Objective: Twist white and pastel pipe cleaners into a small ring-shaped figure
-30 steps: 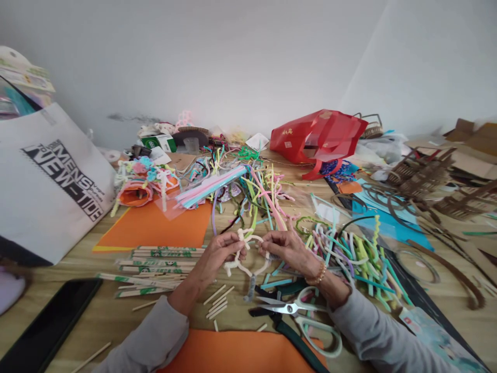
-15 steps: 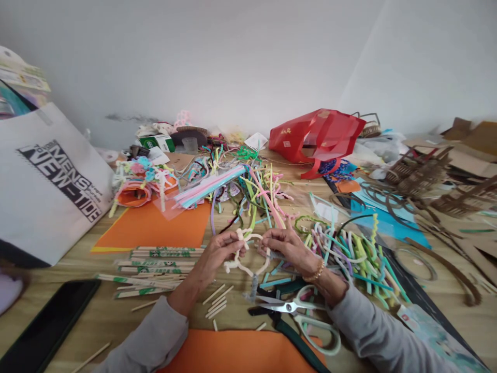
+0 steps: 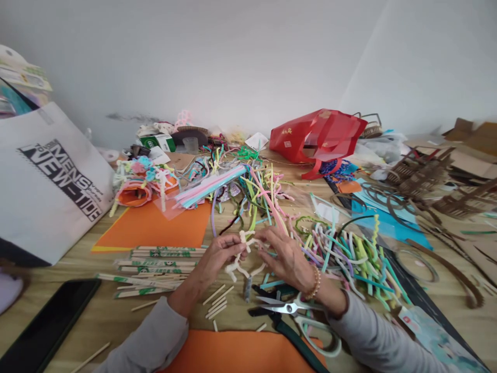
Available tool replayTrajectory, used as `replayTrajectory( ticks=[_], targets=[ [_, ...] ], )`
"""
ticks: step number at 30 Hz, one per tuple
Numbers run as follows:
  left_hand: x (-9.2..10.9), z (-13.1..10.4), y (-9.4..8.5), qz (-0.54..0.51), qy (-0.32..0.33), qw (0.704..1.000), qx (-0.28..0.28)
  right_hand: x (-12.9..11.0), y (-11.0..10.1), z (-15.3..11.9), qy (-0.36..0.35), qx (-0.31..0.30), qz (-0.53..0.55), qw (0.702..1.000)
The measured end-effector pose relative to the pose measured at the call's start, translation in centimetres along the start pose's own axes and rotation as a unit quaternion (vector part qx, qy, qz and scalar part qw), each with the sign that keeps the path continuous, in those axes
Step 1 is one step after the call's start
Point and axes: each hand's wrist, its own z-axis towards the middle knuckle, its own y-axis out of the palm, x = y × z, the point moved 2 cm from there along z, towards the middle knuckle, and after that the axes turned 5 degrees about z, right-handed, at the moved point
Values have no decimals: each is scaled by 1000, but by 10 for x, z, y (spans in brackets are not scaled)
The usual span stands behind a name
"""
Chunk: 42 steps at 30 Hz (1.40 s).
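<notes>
A cream fuzzy shape [image 3: 233, 268] is held over the desk [image 3: 124, 334], between left hand [image 3: 217, 256] and right hand [image 3: 288, 256].
Nearest, an orange sheet [image 3: 229, 352] is laid flat, and part-open scissors [image 3: 289, 307] are rested across a dark-handled tool [image 3: 295, 341], apparently parked for easy reach. Short sticks [image 3: 218, 303] are strewn just beyond the sheet. Now the work: the shape's upper left is pinched in the left grip, presumably to be kept steady, while the right grip is arched over the right side, fingers part-bent; whether anything is clasped there cannot be told. Soft, knobbly strands are bent into an uneven loop, with a grey stub hung below. Farther off, fuzzy stems [image 3: 357, 259] are heaped, likely for ready supply, and a red bag [image 3: 295, 135] is tipped over near the wall [image 3: 248, 57].
</notes>
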Motion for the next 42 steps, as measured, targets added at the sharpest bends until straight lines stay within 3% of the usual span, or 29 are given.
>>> replayTrajectory(
  ticks=[4, 13, 21, 26, 30, 34, 39, 41, 42],
  targets=[
    [7, -4, 8, -9, 6, 1000, -20, -9, 2, -2, -59, -24, -52, 997],
    [11, -9, 15, 14, 35, 999, -9, -8, 4, -4, -97, -2, -111, 989],
    [17, -13, 24, 62, 71, 994, 56, -13, 2, -1, -26, 19, -2, 999],
    [14, -14, 24, 147, 122, 976, 109, -11, 4, 1, 71, 42, 129, 988],
    [8, -16, 25, 209, 143, 956, 146, -5, 10, 1, 182, 31, 279, 942],
    [11, -22, 31, 266, 198, 927, 177, 1, 16, 3, 269, -8, 445, 854],
    [18, -27, 39, 304, 288, 890, 181, 2, 15, 6, 353, -54, 540, 762],
    [18, -27, 38, 282, 275, 899, 192, 1, 15, 6, 350, -66, 549, 756],
    [17, -25, 37, 261, 257, 909, 199, 1, 15, 6, 338, -61, 539, 769]
  ],
)
